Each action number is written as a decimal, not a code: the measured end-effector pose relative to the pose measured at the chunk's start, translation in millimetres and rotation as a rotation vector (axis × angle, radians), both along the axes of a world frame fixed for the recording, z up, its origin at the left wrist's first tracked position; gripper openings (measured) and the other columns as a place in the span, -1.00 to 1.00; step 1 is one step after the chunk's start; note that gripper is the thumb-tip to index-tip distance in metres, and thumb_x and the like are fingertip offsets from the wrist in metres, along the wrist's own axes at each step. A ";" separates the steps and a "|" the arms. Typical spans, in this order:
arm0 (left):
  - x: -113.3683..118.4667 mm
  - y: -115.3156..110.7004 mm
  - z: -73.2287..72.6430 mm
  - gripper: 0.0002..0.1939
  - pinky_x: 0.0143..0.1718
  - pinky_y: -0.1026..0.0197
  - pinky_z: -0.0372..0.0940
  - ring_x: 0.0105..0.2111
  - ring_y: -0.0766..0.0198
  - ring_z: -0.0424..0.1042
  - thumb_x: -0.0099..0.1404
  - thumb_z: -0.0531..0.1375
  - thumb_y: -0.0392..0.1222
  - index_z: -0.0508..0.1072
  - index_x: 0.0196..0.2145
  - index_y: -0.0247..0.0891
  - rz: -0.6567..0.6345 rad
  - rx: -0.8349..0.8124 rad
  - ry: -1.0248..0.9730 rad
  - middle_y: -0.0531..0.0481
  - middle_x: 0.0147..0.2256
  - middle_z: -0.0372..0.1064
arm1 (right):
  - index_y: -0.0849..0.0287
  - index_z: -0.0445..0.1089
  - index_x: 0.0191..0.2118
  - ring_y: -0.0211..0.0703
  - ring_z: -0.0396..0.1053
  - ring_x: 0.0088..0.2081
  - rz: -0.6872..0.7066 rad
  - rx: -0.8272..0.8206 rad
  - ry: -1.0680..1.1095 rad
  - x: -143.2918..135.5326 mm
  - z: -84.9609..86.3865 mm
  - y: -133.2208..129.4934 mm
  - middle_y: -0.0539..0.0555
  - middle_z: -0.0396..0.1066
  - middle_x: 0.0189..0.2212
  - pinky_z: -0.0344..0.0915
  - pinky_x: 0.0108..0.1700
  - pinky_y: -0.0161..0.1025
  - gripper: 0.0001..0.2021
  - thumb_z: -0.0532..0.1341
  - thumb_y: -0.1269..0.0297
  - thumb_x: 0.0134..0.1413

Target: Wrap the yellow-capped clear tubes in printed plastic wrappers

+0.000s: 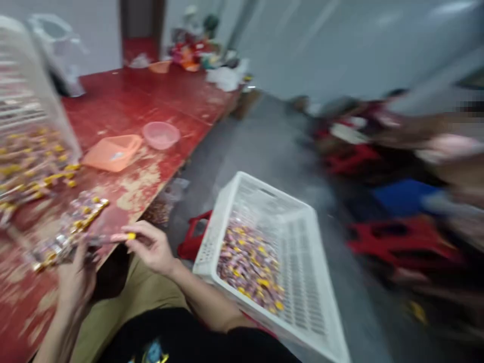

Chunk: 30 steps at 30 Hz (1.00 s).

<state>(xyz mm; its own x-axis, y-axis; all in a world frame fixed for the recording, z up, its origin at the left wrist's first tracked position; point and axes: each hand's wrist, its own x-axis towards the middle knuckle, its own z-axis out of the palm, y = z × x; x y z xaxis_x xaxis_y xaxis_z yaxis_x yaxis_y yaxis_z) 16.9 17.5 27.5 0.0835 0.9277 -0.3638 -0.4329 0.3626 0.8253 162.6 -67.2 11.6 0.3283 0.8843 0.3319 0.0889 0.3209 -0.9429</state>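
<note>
Over the front edge of the red table, my right hand [154, 249] pinches a small pink stick with a yellow cap [121, 237] between thumb and fingertips. Facing it, my left hand [76, 280] is closed on a see-through plastic piece [97, 240] that meets the stick's other end; blur hides its exact kind. Just beyond my left hand lies a row of clear-wrapped pieces with yellow ends [73, 227]. More loose yellow-capped sticks [36, 156] are heaped farther left, by a white crate [56, 108] tipped on its side.
A white slatted crate [317, 252] at my right holds many yellow-capped sticks [251, 262]. On the red table [113, 103] are an orange tray [113, 154] and a pink bowl [161, 135]. Red stools [408, 239] and blurred clutter stand at the far right.
</note>
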 end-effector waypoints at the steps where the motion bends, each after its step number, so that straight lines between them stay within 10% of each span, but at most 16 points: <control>1: 4.4 3.5 -1.2 -0.40 -0.57 0.44 0.33 -0.48 0.44 0.41 -0.29 0.58 -0.10 0.46 -0.29 -0.24 -0.030 0.017 0.021 0.20 -0.37 0.43 | 0.03 0.52 0.01 -0.19 0.44 -0.21 0.001 -0.004 0.067 2.9 -0.7 2.2 0.11 0.45 -0.12 0.47 -0.18 -0.24 -0.70 0.30 0.14 0.17; 10: 42.2 -3.6 -0.3 -0.45 -0.58 0.48 0.29 -0.53 0.45 0.40 -0.27 0.58 -0.19 0.43 -0.34 -0.32 -0.212 0.003 -0.037 0.15 -0.45 0.42 | 0.13 0.55 -0.11 -0.33 0.38 -0.45 0.029 -0.047 0.794 18.9 -11.1 -12.1 0.01 0.53 -0.38 0.43 -0.39 -0.34 -0.59 0.46 0.04 -0.07; 17: 41.7 -9.2 -0.9 -0.43 -0.68 0.52 0.00 -0.62 0.53 0.27 -0.21 0.56 -0.06 0.33 -0.37 -0.27 -0.288 -0.081 -0.235 0.18 -0.53 0.30 | 0.00 0.53 -0.07 -0.33 0.44 -0.37 -0.225 -0.006 0.570 30.9 -19.7 -38.6 0.02 0.58 -0.18 0.48 -0.32 -0.33 -0.73 0.39 0.18 0.07; 30: 22.2 -17.2 -8.6 -0.48 -0.69 0.50 -0.03 -0.59 0.51 0.28 -0.11 0.53 0.01 0.34 -0.42 -0.32 -0.254 -0.069 -0.170 0.13 -0.53 0.29 | 0.04 0.54 -0.07 -0.25 0.47 -0.33 -0.100 0.043 0.281 15.1 -28.6 -28.5 0.07 0.49 -0.15 0.53 -0.33 -0.26 -0.76 0.33 0.37 0.13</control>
